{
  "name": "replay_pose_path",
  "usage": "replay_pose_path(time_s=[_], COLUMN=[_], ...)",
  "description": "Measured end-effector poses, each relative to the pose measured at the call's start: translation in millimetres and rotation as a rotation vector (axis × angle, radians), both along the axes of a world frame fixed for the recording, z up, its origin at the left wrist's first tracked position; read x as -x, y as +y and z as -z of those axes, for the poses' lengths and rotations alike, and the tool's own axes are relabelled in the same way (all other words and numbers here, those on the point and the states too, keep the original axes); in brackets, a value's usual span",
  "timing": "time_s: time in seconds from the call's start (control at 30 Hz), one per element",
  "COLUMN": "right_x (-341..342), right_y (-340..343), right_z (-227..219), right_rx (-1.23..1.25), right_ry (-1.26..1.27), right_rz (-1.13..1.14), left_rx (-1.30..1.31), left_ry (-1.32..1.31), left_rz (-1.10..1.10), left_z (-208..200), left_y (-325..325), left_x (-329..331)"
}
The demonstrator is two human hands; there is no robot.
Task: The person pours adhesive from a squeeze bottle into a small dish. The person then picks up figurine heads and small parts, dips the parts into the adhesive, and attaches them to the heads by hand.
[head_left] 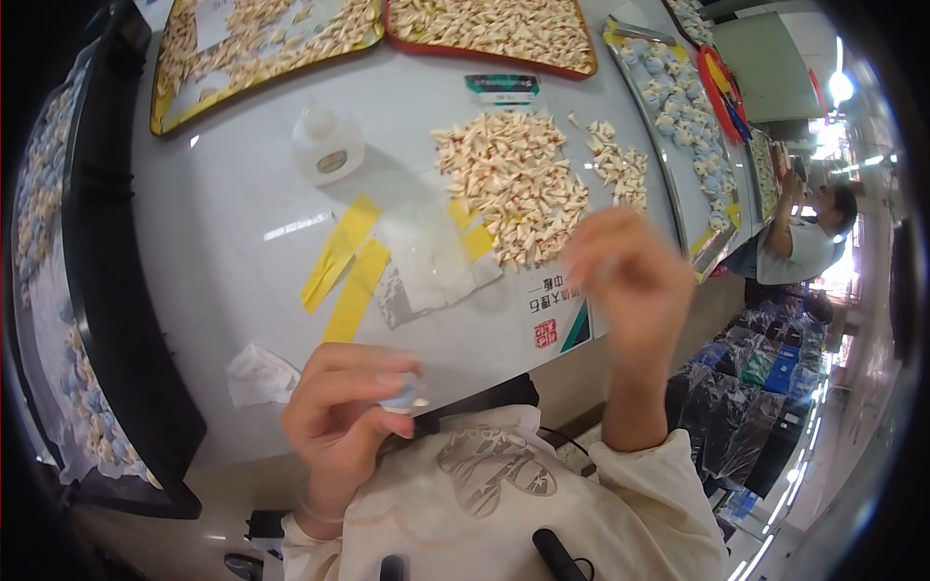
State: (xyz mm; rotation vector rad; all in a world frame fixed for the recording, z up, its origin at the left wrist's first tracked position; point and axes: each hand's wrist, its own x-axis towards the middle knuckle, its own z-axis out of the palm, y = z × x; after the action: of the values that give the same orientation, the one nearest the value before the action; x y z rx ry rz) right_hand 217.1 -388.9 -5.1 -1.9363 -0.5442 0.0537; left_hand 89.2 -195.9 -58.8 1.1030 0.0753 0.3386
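My left hand (339, 407) is closed near the table's front edge, pinching a small light-blue and white piece (399, 397) between thumb and fingers. Much of that piece is hidden by the fingertips. My right hand (635, 271) is raised by the near right side of a heap of small pointed cream pieces (513, 184) with reddish spots. Motion smears its fingers, so whether they hold anything does not show. A smaller cluster of the same cream pieces (620, 165) lies just beyond the right hand.
A white plastic bottle (327, 145), yellow tape strips (339, 254), a whitish sheet (436, 266) and crumpled tissue (262, 376) lie on the table. Trays of cream pieces (489, 34) stand at the back. Blue-and-white pieces fill trays at left (87, 387) and right (688, 126). Another person (804, 237) sits far right.
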Motion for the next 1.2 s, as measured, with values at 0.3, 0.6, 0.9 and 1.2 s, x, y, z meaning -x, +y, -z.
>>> replay_pose_path(time_s=[0.3, 0.6, 0.9, 1.2], right_x=[-69, -75, -26, 10], right_y=[-54, -66, -63, -28], right_z=[13, 9, 4, 26], right_rx=[0.484, 0.421, -0.432, -0.772], right_ry=[-0.094, -0.438, 0.379, 0.763], right_rz=[0.208, 0.208, 0.17, -0.061], left_rx=[0.07, -0.06, 0.077, 0.113], left_ry=[0.051, 0.092, 0.144, 0.135], left_rz=[0.047, -0.058, -0.07, -0.036], left_z=[-5, 0, -4, -4], left_y=[-2, -4, -6, 0], left_x=[-1, 1, -2, -2])
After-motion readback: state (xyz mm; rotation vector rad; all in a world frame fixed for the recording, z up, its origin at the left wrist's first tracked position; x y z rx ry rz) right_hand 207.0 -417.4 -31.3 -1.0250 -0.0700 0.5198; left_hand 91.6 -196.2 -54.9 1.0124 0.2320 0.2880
